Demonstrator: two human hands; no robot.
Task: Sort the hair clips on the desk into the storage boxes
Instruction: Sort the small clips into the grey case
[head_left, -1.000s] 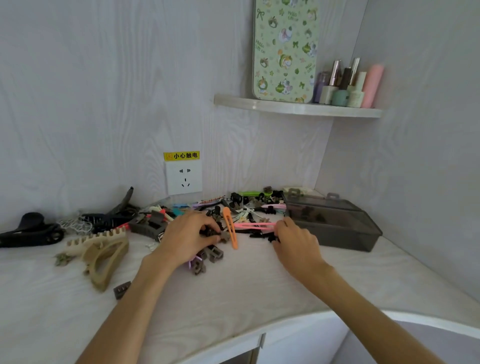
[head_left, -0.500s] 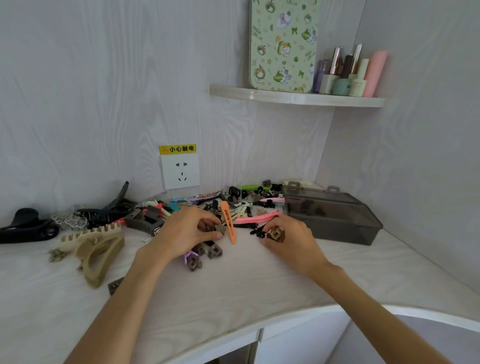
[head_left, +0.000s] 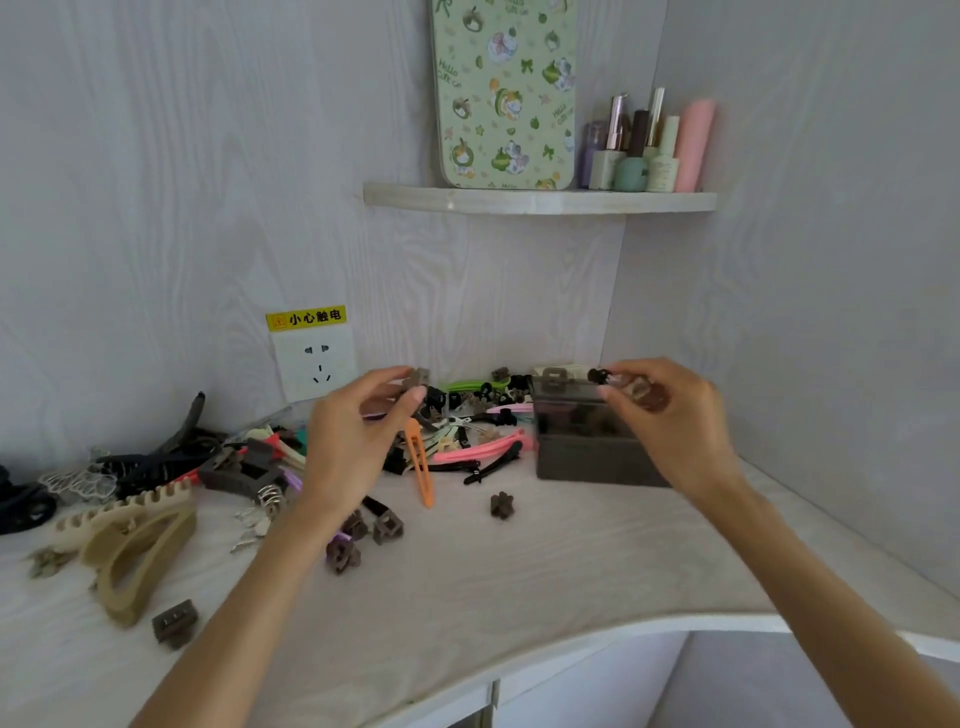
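A: Wide white desk (head_left: 545, 582) first, and at its back right corner the smoky grey storage box (head_left: 587, 441), lid down, latch facing us.

B: And the heap of hair clips (head_left: 467, 431) strung along the wall to the left of it, with a big beige claw clip (head_left: 130, 545) lying well out on the left.

A: Now the hands, both raised above the pile! The left hand (head_left: 358, 441) is pinching a small brown claw clip (head_left: 418, 378) right at the tips of thumb and forefinger, the clip poking out above them.

B: The right hand (head_left: 675, 421) sits over the box, fingers curled round something small and dark, a black clip (head_left: 597, 375) sticking out to the left of the fingertips. The rest of that handful is too blurred to name.

A: Down on the desk, an orange snap clip (head_left: 420, 467) lies just beside the left wrist, and a tiny brown flower clip (head_left: 502, 505) rests alone, between the two forearms.
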